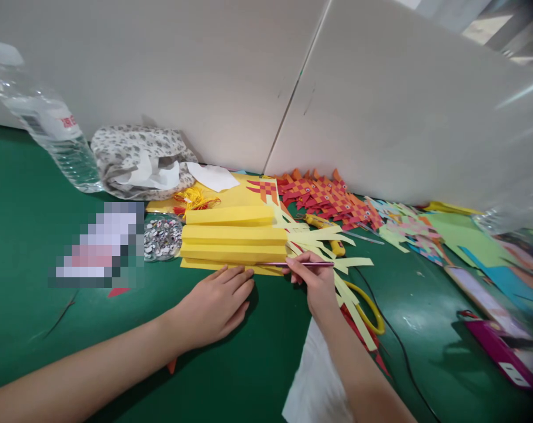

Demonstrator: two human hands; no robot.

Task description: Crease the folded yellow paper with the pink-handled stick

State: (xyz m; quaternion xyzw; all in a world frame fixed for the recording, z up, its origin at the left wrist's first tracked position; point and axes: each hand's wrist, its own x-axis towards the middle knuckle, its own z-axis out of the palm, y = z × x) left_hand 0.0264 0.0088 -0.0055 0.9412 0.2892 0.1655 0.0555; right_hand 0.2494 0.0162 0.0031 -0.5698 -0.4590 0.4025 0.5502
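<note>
Paper (235, 236), pleated left to right, on the desk (134, 376). Your right hand (310, 276) pinches a pen (325, 264) at the paper's near right corner, shaft roughly parallel to the folds; your left hand (224, 302), fingers extended, rests at the paper's near edge.

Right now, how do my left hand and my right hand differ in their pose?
Your left hand lies palm down, fairly flat; your right hand is curled into a pinch. The left hand holds no tool, whereas the right hand grips a slim pen-like tool. Both are bare and at the near edge of the yellow pleated paper.
</note>
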